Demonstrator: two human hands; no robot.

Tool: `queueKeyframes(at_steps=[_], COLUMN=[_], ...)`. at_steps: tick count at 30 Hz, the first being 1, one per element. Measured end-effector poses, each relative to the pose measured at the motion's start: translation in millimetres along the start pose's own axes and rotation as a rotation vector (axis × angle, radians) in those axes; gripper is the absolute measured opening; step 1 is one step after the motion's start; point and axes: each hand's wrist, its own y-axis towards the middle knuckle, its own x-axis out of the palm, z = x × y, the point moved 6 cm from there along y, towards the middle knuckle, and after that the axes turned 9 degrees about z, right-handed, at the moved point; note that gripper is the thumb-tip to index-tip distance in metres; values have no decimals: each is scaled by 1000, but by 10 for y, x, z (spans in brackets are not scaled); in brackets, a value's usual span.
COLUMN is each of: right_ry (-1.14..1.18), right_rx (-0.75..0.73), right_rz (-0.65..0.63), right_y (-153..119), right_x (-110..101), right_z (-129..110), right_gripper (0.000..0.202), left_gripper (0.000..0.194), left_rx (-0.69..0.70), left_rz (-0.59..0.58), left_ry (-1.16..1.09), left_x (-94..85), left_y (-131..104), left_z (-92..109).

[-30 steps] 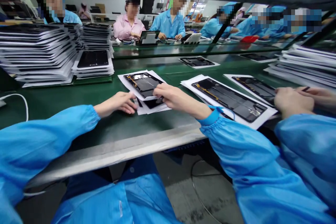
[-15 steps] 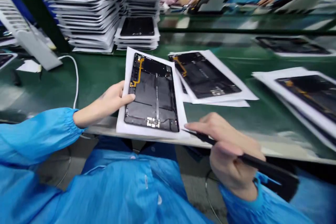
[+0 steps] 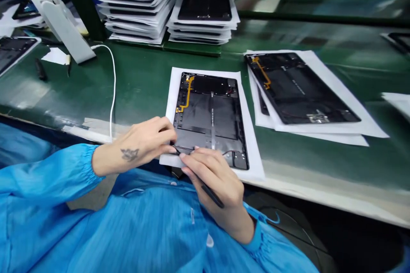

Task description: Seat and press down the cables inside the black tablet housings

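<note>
An opened black tablet housing with an orange flex cable lies on a white sheet at the table's front edge. My left hand is at the housing's lower left corner, fingers pinched together; whatever is between them is hidden. My right hand grips a slim black tool whose tip reaches the same corner, beside my left fingertips. My right fingers cover part of the housing's lower edge.
To the right, another housing lies on overlapping white sheets. Tall stacks of sheets and housings stand at the back. On the left are a white stand, its white cable and a small black tool.
The housing on its sheet now lies flatter on the table. My left hand has gone from its left side to its lower corner, and my right hand has brought the tool there. The view has shifted.
</note>
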Motion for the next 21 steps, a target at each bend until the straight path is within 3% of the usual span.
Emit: queueKeyframes(at_steps=[6, 10, 12, 16, 21], right_ry=[41, 171, 94, -193, -159], right_rx=[90, 172, 135, 3, -4], right_rz=[49, 76, 41, -95, -84], right_y=[-27, -4, 42, 149, 207], right_x=[-62, -138, -114, 78, 206], right_z=[58, 117, 103, 58, 104], right_gripper=[29, 32, 35, 27, 22], left_gripper=[16, 13, 14, 15, 12], left_rx=[39, 161, 181, 169, -14], left_rz=[90, 184, 208, 260, 387], left_ry=[-30, 19, 0, -61, -157], left_x=[92, 35, 13, 0, -73], left_y=[-14, -37, -59, -99, -119], left_z=[-8, 139, 201, 259, 191])
